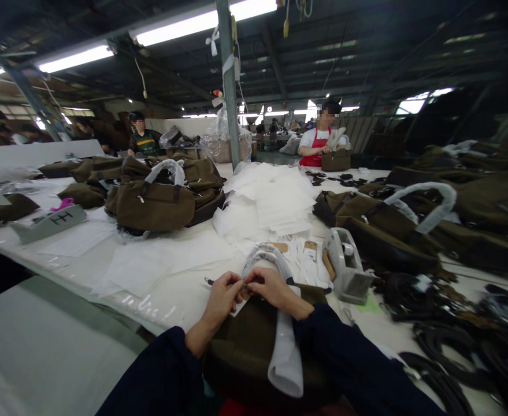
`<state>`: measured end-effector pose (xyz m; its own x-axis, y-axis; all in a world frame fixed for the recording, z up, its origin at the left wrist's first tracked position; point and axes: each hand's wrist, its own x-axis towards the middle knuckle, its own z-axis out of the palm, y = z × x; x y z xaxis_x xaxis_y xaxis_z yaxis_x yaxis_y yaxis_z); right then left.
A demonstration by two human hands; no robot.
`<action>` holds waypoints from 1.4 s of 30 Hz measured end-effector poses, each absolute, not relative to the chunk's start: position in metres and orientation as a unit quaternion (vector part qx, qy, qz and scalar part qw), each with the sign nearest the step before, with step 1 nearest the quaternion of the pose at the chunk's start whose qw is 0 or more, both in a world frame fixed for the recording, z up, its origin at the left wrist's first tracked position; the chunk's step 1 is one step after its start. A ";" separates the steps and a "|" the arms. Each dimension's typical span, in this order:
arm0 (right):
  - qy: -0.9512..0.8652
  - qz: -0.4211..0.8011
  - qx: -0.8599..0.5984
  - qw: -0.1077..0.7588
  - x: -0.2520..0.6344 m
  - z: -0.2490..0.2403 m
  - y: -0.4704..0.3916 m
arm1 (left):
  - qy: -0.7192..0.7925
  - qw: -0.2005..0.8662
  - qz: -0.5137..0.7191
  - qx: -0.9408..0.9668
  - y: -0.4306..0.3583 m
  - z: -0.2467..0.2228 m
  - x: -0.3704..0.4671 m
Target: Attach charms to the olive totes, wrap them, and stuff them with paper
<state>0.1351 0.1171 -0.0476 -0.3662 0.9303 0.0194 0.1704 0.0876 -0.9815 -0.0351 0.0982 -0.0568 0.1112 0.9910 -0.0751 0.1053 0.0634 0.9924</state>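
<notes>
An olive-brown handbag (247, 332) lies in front of me at the table's edge. Over its top, my left hand (224, 296) and my right hand (274, 288) meet with fingers pinched together. Between the fingertips shows a small brown tag (245, 292), partly hidden, with a piece of white card (237, 307) just below it. Behind my hands rises the bag's handle (264, 254), covered in pale wrapping. A curled white sheet (286, 361) hangs down the bag's front, beneath my right wrist.
White paper sheets (275, 196) are heaped mid-table. A grey tape dispenser (348, 268) stands to the right, near tags (311, 251) and coiled dark straps (414, 294). More handbags (154, 202) lie left, others (379, 222) right. Across the table, a person in a red apron (318, 144) handles a bag.
</notes>
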 end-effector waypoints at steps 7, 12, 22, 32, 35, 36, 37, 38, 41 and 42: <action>-0.751 0.414 -0.396 0.329 0.138 -0.029 0.110 | 0.501 0.530 0.435 0.528 0.098 -0.058 -0.036; -0.721 0.432 -0.417 0.347 0.138 -0.031 0.114 | 0.497 0.525 0.454 0.521 0.096 -0.056 -0.035; -0.534 0.621 -0.385 0.425 0.144 -0.035 0.117 | 0.446 0.536 0.484 0.529 0.094 -0.052 -0.040; -0.526 0.615 -0.380 0.448 0.142 -0.031 0.114 | 0.434 0.542 0.492 0.525 0.098 -0.035 -0.035; -0.526 0.610 -0.382 0.453 0.141 -0.032 0.113 | 0.444 0.538 0.485 0.527 0.098 -0.035 -0.036; -0.524 0.608 -0.383 0.458 0.141 -0.033 0.114 | 0.441 0.539 0.487 0.527 0.098 -0.035 -0.036; -0.521 0.605 -0.385 0.463 0.141 -0.034 0.114 | 0.438 0.541 0.487 0.527 0.098 -0.034 -0.036; -0.517 0.603 -0.387 0.469 0.142 -0.035 0.114 | 0.434 0.542 0.488 0.529 0.098 -0.034 -0.036; -0.511 0.601 -0.388 0.477 0.142 -0.035 0.113 | 0.428 0.543 0.484 0.536 0.098 -0.030 -0.035; -0.511 0.604 -0.386 0.475 0.141 -0.034 0.113 | 0.429 0.542 0.483 0.537 0.098 -0.030 -0.035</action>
